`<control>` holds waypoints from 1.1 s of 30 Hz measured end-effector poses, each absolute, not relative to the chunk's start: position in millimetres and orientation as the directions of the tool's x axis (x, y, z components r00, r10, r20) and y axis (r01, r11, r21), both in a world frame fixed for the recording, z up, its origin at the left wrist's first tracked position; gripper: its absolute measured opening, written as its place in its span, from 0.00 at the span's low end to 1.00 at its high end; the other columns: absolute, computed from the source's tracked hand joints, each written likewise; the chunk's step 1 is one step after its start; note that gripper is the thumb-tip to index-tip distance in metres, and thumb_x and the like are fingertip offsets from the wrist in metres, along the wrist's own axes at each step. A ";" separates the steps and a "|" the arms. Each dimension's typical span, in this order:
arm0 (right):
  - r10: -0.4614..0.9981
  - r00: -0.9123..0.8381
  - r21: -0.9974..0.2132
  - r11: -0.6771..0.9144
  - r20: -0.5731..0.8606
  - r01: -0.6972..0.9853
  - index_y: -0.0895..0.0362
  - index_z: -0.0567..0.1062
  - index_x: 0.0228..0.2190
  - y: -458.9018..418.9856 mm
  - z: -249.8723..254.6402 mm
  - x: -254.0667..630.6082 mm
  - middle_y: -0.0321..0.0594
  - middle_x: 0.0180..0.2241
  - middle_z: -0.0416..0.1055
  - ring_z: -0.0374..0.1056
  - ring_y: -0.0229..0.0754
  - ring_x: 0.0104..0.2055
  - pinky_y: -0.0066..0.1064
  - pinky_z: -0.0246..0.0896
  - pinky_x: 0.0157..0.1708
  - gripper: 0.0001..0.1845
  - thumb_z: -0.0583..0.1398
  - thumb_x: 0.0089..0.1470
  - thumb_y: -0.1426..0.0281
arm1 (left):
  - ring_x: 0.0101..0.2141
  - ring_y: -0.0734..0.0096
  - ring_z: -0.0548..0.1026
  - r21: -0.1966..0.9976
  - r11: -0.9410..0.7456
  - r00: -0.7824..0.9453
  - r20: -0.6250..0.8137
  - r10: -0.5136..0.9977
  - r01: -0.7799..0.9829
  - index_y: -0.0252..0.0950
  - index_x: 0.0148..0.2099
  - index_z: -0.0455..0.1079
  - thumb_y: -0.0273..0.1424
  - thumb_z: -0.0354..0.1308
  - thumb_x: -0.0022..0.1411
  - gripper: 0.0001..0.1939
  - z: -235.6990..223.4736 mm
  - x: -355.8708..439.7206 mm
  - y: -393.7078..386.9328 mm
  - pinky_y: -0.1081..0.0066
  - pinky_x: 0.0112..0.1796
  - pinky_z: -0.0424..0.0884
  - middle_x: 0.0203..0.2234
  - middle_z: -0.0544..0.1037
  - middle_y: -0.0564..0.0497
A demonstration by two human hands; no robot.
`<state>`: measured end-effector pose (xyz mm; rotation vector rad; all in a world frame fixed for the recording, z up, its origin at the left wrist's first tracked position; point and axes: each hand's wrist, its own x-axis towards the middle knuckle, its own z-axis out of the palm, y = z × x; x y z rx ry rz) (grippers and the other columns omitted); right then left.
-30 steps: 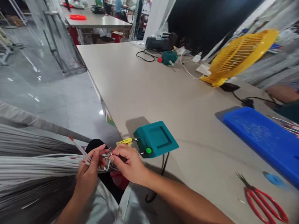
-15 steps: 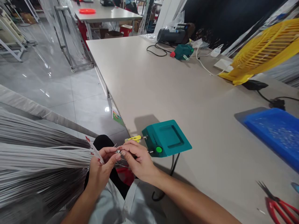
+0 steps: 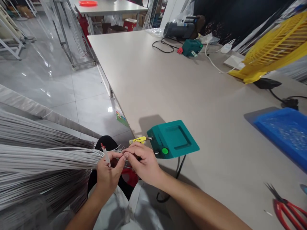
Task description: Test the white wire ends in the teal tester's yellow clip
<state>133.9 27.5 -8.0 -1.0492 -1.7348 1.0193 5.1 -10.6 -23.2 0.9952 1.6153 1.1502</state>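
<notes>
My left hand is closed, thumb and forefinger pinched at the end of a grey cable from the long bundle of grey cables at my left. A whitish strip with a red tip sticks up between its fingers. My right hand meets it fingertip to fingertip, pinching at the same spot. Whatever small part lies between the fingertips is covered by them. Thin wire ends show just behind. Right beside my right hand is a green device with a green button and a yellow-handled clip at its side.
Red-handled pliers lie at the table's near right. A blue tray with small bits, a yellow fan and a second green device with cords stand farther off. The table edge runs at my left.
My hands have drawn closer together, and the fingertips now cover the small shiny part seen between them before. The red-tipped strip has moved right and stands more upright. The view has shifted slightly.
</notes>
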 end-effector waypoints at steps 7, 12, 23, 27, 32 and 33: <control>0.893 -0.357 -0.901 0.369 0.275 0.229 0.57 0.74 0.23 30.0 -6.1 136.6 0.38 0.23 0.68 0.64 0.35 0.27 0.28 0.61 0.27 0.12 0.54 0.53 0.74 | 0.25 0.73 0.72 0.945 0.266 -0.149 -0.296 0.944 -0.191 0.34 0.30 0.69 0.34 0.60 0.53 0.08 -20.0 4.1 -14.2 0.75 0.27 0.67 0.22 0.75 0.52; 0.900 -0.308 -0.886 0.390 0.308 0.252 0.57 0.74 0.29 32.9 -5.2 141.2 0.38 0.25 0.69 0.64 0.36 0.28 0.28 0.61 0.28 0.08 0.55 0.52 0.75 | 0.23 0.76 0.71 0.959 0.264 -0.177 -0.279 0.944 -0.107 0.34 0.28 0.70 0.32 0.61 0.52 0.07 -13.0 -0.8 -11.5 0.77 0.26 0.66 0.19 0.74 0.54; 0.772 -0.606 -0.906 0.376 0.191 0.193 0.57 0.75 0.26 43.0 8.3 149.4 0.38 0.30 0.69 0.65 0.35 0.33 0.26 0.60 0.33 0.07 0.58 0.53 0.73 | 0.27 0.73 0.72 0.977 0.213 -0.003 -0.213 0.977 -0.008 0.34 0.30 0.73 0.29 0.60 0.53 0.03 -11.0 -10.0 -11.2 0.75 0.30 0.67 0.23 0.76 0.52; 0.823 -0.550 -0.984 0.176 0.141 0.012 0.59 0.75 0.25 42.3 3.3 144.2 0.37 0.27 0.68 0.64 0.33 0.30 0.26 0.60 0.31 0.05 0.60 0.50 0.73 | 0.24 0.77 0.69 0.951 0.271 0.003 -0.274 0.962 -0.152 0.33 0.28 0.72 0.30 0.61 0.52 0.05 -11.1 -12.5 -11.6 0.78 0.27 0.65 0.21 0.74 0.53; 0.908 -0.419 -0.973 -0.103 -0.007 -0.208 0.58 0.76 0.25 33.3 -6.2 134.9 0.36 0.29 0.66 0.64 0.33 0.30 0.25 0.61 0.28 0.03 0.64 0.45 0.70 | 0.15 0.86 0.58 0.818 0.338 0.019 -0.373 0.928 -0.465 0.34 0.28 0.72 0.32 0.64 0.49 0.07 -14.6 -3.3 -10.7 0.82 0.17 0.55 0.16 0.69 0.57; 0.913 -0.406 -0.963 -0.132 -0.026 -0.236 0.57 0.76 0.25 31.9 -7.6 133.8 0.36 0.29 0.66 0.63 0.32 0.29 0.24 0.61 0.26 0.03 0.64 0.45 0.70 | 0.14 0.88 0.57 0.796 0.339 0.016 -0.383 0.923 -0.501 0.34 0.28 0.72 0.32 0.65 0.48 0.07 -15.3 -1.2 -10.3 0.83 0.16 0.53 0.16 0.68 0.57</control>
